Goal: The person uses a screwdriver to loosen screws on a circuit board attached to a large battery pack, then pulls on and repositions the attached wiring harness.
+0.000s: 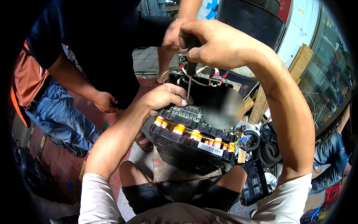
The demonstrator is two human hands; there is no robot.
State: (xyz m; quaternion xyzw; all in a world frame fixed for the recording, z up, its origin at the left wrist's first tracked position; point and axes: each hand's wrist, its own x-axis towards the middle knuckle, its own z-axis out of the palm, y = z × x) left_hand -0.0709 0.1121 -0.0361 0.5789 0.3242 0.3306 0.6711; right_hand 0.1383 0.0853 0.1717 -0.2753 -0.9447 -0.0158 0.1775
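Observation:
My right hand (220,44) is closed round the dark handle of a screwdriver (190,88), held upright with its metal shaft pointing down. The tip reaches a green circuit board (183,113) on a black battery pack (182,147). Low over the board, my left hand (167,98) has its thumb and finger pinched close about the tip; whatever lies between them is hidden. Orange-and-white cells (179,129) line the pack's near side, above a white label. A bundle of thin blue and yellow wires (239,144) hangs at its right end. A blurred patch hides part of the board.
Behind the pack, an open black case (214,80) has red and white cables. A person in dark clothes (93,48) stands close at the left. Wood planks (258,106), a black tray (254,183) and black round parts (269,149) lie to the right. My knees flank the pack.

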